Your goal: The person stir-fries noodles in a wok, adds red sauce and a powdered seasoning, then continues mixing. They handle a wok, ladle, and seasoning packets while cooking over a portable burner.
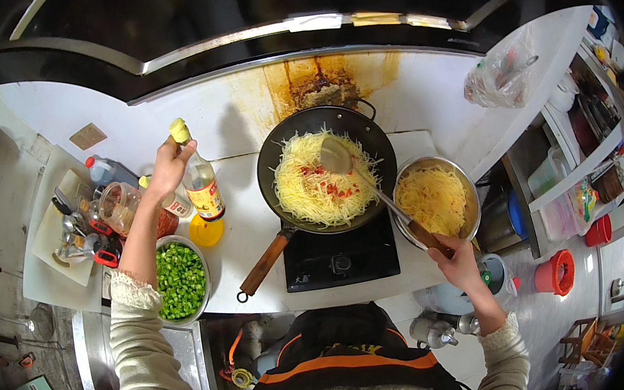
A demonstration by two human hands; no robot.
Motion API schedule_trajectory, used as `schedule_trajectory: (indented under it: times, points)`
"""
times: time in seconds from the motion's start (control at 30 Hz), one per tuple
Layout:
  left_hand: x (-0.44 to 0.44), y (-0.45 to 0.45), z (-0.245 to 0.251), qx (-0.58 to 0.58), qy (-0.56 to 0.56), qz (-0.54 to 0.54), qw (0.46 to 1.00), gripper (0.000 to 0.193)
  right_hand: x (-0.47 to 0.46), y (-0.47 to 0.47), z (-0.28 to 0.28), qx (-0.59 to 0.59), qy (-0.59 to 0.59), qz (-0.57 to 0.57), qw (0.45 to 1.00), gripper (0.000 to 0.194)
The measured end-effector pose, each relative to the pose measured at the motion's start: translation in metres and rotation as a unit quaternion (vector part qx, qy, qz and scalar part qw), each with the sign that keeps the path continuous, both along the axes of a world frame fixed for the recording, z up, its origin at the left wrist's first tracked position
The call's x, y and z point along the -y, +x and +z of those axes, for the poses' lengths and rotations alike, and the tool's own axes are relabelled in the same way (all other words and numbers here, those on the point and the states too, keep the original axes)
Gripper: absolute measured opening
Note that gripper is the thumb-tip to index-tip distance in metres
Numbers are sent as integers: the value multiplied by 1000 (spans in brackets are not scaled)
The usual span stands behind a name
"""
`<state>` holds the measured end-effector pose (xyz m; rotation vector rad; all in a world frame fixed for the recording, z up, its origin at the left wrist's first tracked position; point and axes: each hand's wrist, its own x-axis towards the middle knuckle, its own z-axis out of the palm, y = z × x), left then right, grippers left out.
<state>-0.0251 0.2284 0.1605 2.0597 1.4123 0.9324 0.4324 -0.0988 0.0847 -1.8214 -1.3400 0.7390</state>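
My left hand (172,164) grips the neck of a glass sauce bottle (203,188) with a yellow cap and a printed label. The bottle is left of a black wok (268,159) heaped with pale shredded potato (304,202) and bits of chopped red chilli (341,192). In my right hand (457,262) is the wooden handle of a ladle (372,184). Its metal bowl rests over the shreds, near their middle. Below that wrist's reach, a steel bowl (473,198) holds more yellow shreds. The wok stands on a black cooktop (340,256), its wooden handle pointing front left.
A bowl of chopped green peppers (181,281) sits at the counter's left front. Behind it are a yellow-orange container (206,230), another bottle (177,204) and a clear jar (119,201). A range hood (300,50) overhangs the back. A gas cylinder (447,298) stands below right.
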Motion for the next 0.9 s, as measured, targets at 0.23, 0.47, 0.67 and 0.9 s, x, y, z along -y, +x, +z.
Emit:
schedule_trajectory:
  times: [0.23, 0.47, 0.67, 0.9]
  points:
    - [-11, -72, -30, -36, 15, 109, 993, 35, 9, 1, 43, 126, 37, 38, 991, 32]
    - [-20, -156, -79, 15, 29, 218, 975, 38, -7, -9, 27, 151, 52, 46, 986, 32]
    - [-25, -198, -121, 78, -36, 241, 967, 26, -6, -12, 5, 157, 69, 25, 985, 33]
    - [-34, -205, -132, 90, -48, 186, 977, 30, -5, -36, 22, 101, -3, -32, 994, 32]
